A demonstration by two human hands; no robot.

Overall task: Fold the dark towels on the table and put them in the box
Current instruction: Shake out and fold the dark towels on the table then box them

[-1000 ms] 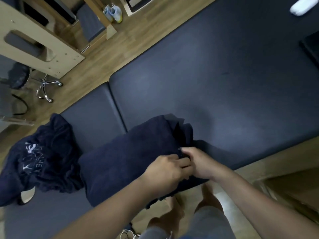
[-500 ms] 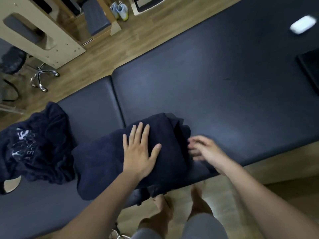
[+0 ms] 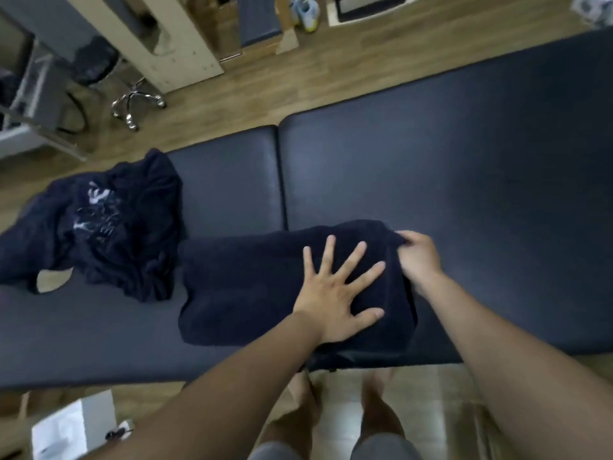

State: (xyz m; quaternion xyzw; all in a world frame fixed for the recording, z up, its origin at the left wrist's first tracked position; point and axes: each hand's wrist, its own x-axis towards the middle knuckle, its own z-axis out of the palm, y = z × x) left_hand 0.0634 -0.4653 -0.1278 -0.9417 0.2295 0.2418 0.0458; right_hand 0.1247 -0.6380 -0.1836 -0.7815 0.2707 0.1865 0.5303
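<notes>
Head view: our left hand (image 3: pixel 335 303) presses flat, fingers (image 3: pixel 330 257) spread, on the right end of the dark towel (image 3: pixel 245 287), whose long axis runs left-right across the counter (image 3: pixel 464 194). Our right hand (image 3: pixel 419 257) pinches its far right corner, so we judge it the nearer hand for folding leftward.

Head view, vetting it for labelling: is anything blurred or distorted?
Head view: the right hand pinching a corner of the folded dark navy towel is motion-blurred; head view: the flat left hand on it looks sharper; head view: the wide lens bows the dark padded table.
</notes>
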